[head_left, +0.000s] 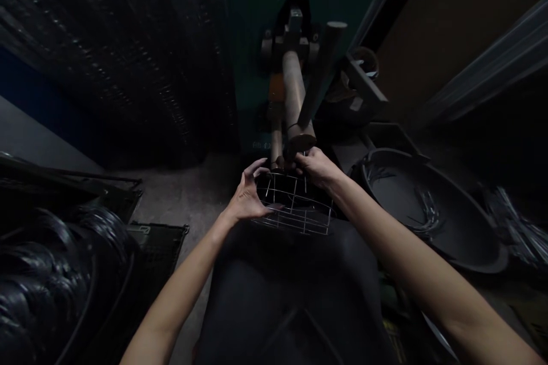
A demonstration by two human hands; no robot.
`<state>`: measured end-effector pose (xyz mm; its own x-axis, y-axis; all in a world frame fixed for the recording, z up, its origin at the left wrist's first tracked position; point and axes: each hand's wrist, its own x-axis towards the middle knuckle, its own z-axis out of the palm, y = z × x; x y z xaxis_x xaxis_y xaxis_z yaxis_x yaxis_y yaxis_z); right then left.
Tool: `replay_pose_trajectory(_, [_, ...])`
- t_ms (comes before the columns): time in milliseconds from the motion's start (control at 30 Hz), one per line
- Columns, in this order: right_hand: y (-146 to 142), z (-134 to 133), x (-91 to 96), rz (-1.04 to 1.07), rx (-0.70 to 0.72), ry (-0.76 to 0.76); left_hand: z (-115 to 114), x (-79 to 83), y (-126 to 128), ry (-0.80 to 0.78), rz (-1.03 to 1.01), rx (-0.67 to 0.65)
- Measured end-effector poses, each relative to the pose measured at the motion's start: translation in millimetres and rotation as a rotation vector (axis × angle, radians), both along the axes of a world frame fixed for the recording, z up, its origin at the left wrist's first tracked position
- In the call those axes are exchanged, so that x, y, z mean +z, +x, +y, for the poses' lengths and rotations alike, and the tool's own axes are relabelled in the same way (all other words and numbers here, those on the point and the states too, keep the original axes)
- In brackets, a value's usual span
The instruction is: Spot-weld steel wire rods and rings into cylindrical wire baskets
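Note:
A small wire basket [295, 205] of thin metal rods lies in front of me, just below the arms of a machine. My left hand [250, 197] curves around its left side, thumb over the near wires and fingers over the far rim. At the far right of the basket, my right hand [317, 165] is closed in a pinch right under the end of the machine's thick upper arm [294, 85]. What those fingers pinch is hidden; a short wire shows beside them. A thinner lower arm [277, 145] ends close to the basket's far edge.
A slanted bar [323, 71] rises from the upper arm, and the green machine body [248, 28] stands behind. To the right, a wide dark basin [462, 228] holds bent wires [428, 211]. Bundled wire pieces [43, 274] fill the lower left beside dark crates [158, 239].

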<state>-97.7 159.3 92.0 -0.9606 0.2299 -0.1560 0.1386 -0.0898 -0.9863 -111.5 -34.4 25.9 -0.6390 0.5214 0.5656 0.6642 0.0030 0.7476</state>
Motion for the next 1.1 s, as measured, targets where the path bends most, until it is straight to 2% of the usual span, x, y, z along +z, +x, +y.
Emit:
replay_pose_trajectory(300, [-9, 4, -5.6, 0.048, -0.036, 0.013, 3, 4.6, -18, -0.057, 0.031, -0.039])
replay_pose_trajectory(567, [-9, -1, -4.8, -0.022, -0.086, -0.008, 4, 12.1, -26, -0.051, 0.054, -0.092])
replay_pose_trajectory(667, [-9, 2, -2.9, -0.058, -0.117, 0.07, 4, 14.9, -27, -0.052, 0.051, -0.109])
replay_pose_trajectory(800, [-5, 12, 0.3, -0.051, -0.239, 0.162, -1, 13.7, -26, -0.082, 0.067, -0.093])
replay_pose_trajectory(867, [-1, 14, 2.7, -0.066, -0.195, 0.126, -7, 10.4, -25, -0.075, 0.074, -0.076])
replay_pose_trajectory(1100, [11, 18, 14.8, -0.126, 0.193, -0.081, -24, 2.4, -33, -0.071, 0.119, -0.043])
